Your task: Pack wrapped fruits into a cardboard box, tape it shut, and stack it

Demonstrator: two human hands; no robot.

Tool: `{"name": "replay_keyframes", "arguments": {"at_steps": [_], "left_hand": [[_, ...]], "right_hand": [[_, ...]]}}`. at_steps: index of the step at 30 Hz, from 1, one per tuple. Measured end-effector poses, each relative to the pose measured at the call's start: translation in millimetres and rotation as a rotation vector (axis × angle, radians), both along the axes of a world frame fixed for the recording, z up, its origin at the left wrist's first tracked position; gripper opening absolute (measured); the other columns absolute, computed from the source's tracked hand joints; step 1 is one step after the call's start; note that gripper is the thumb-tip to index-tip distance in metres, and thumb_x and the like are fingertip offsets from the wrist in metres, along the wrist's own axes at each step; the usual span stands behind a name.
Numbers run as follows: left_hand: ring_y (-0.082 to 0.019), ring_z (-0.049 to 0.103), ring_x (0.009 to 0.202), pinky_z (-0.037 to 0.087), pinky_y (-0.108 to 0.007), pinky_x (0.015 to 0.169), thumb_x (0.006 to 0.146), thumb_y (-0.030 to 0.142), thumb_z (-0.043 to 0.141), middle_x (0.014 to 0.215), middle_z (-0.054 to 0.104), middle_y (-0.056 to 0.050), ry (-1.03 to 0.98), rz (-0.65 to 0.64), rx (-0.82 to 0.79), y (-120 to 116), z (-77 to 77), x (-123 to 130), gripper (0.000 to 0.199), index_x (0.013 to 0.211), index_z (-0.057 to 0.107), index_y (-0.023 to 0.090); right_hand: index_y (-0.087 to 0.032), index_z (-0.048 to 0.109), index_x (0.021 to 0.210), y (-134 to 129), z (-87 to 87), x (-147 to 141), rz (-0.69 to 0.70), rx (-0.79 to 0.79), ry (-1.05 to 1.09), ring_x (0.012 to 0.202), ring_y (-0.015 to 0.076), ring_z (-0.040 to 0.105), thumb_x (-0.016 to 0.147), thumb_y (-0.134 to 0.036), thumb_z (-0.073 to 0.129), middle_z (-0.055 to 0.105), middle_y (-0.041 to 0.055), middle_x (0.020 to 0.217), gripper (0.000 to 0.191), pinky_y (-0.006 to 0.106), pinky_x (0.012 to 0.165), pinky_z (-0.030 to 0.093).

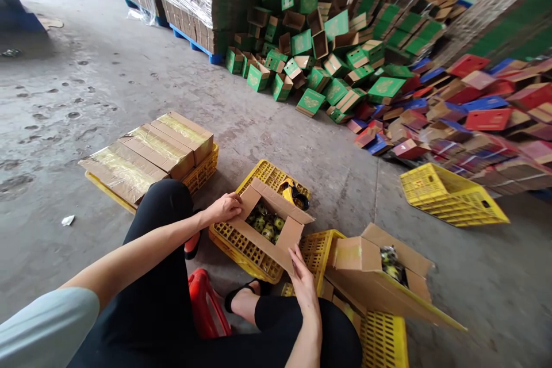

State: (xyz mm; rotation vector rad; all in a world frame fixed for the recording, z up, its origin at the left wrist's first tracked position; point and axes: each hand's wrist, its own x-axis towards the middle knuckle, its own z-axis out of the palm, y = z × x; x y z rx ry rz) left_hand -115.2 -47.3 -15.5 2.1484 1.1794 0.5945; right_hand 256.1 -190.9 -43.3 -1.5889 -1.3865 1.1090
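An open cardboard box (265,238) sits on an upturned yellow plastic crate (228,241) in front of my knees, its flaps folded outward. Inside lie several round green fruits (268,224), seemingly in clear plastic. My left hand (225,209) pinches the box's left flap. At the near right corner, my right hand (304,284) holds the flap's edge between thumb and fingers. Just behind the box, a yellow and black tape dispenser (295,194) rests on the crate. A second open carton (371,259) with wrapped green fruit (391,264) stands to the right.
Taped cartons (150,149) lie on a yellow crate to the left. A red plastic stool (204,305) is between my legs. Another yellow crate (451,195) stands at right. Behind are heaps of green boxes (310,100) and red and blue boxes (487,118), and wrapped pallets (185,0).
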Motion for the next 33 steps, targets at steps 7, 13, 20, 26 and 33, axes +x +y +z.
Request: {"name": "replay_keyframes", "arguments": {"at_steps": [7, 13, 20, 26, 33], "left_hand": [[-0.022, 0.073, 0.097, 0.056, -0.027, 0.087, 0.102, 0.063, 0.039, 0.107, 0.077, -0.010, -0.225, 0.230, -0.399, 1, 12.9, 1, 0.059, 0.098, 0.075, 0.016], [-0.025, 0.072, 0.105, 0.053, -0.031, 0.097, 0.101, 0.071, 0.029, 0.110, 0.077, -0.011, -0.268, 0.191, -0.415, -2, 16.2, -1, 0.073, 0.096, 0.075, 0.014], [-0.025, 0.068, 0.115, 0.049, -0.030, 0.103, 0.101, 0.068, 0.036, 0.126, 0.072, -0.011, -0.232, 0.058, -0.389, 1, 17.6, -12, 0.067, 0.107, 0.077, 0.016], [-0.028, 0.069, 0.116, 0.053, -0.030, 0.094, 0.076, 0.053, 0.081, 0.135, 0.071, -0.011, -0.171, -0.110, -0.288, 5, 11.1, -27, 0.060, 0.126, 0.073, 0.020], [-0.022, 0.073, 0.089, 0.052, -0.025, 0.078, 0.090, 0.048, 0.066, 0.099, 0.079, -0.006, -0.122, 0.047, -0.248, 5, 8.8, -18, 0.042, 0.116, 0.078, 0.017]], "right_hand": [[-0.020, 0.078, 0.124, 3, 2.9, -11, -0.103, 0.007, -0.022, 0.141, 0.0387, 0.055, 0.082, -0.063, 0.073, 0.049, 0.0166, 0.158, 0.059, 0.049, 0.105, 0.057], [-0.017, 0.083, 0.109, 5, 8.3, -22, -0.175, 0.038, -0.040, 0.129, 0.0368, 0.066, 0.080, -0.067, 0.072, 0.059, 0.0188, 0.150, 0.059, 0.045, 0.103, 0.059], [-0.018, 0.082, 0.107, 5, 10.0, -23, -0.215, 0.051, -0.144, 0.126, 0.0365, 0.067, 0.079, -0.073, 0.069, 0.060, 0.0172, 0.149, 0.063, 0.045, 0.108, 0.055], [-0.019, 0.082, 0.104, 6, 12.6, -28, -0.246, 0.056, -0.162, 0.114, 0.0330, 0.074, 0.078, -0.077, 0.066, 0.065, 0.0156, 0.145, 0.066, 0.037, 0.097, 0.062], [-0.017, 0.080, 0.112, 7, 14.1, -32, -0.279, 0.074, -0.198, 0.109, 0.0331, 0.075, 0.077, -0.078, 0.065, 0.069, 0.0172, 0.139, 0.072, 0.036, 0.089, 0.064]]}}
